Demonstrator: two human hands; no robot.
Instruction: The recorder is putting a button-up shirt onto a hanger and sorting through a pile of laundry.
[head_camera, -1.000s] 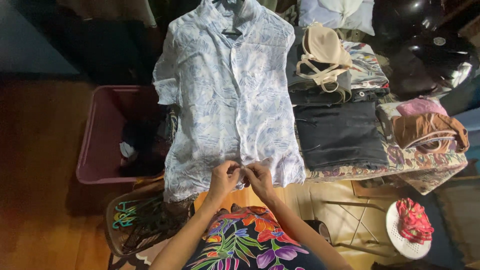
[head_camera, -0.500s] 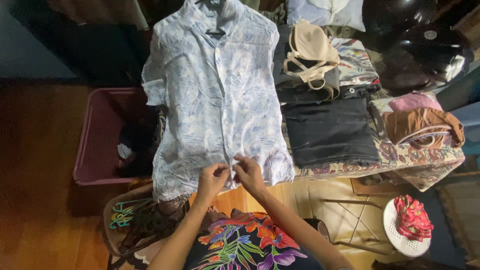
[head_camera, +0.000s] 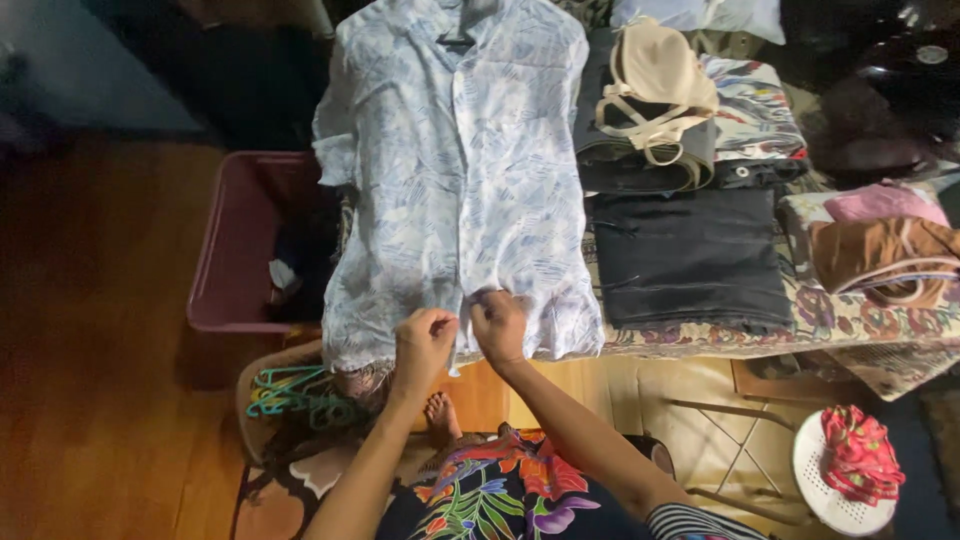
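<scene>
**Both hands at the hem of a printed shirt on the worktop**

Worktop (head_camera: 850, 318): covered in a flowered cloth, runs across the upper half of the view, laden with clothes. Wooden floor shows to the left and below.

Shirt (head_camera: 470, 170): pale, white with a blue leaf print, short sleeves. Laid flat and face up on the worktop's left part, collar at the far end with a dark hanger (head_camera: 455, 42) showing in the neck. Its lower hem hangs over the near edge, toward the person.

Maroon basket (head_camera: 235, 250): on the floor just left of the shirt, dark clothing inside.

Folded dark garment (head_camera: 690, 255): just right of the shirt, flat on the worktop. Beyond it a stack of folded dark clothes with a beige bra (head_camera: 655, 75) on top. Further right, a brown garment (head_camera: 870, 250) with a pink one behind it.

Round woven basket (head_camera: 290, 400): on the floor under the near edge, holding green and dark hangers.

White perforated dish (head_camera: 835, 475): lower right, on the floor, red patterned cloth (head_camera: 860, 455) bunched on it.

Left hand (head_camera: 425, 340): grip closed, fingers pinching the shirt's front edge near the hem.

Right hand (head_camera: 498, 325): grip closed on the opposite front edge, just beside the left hand, the two nearly touching at the placket.
</scene>
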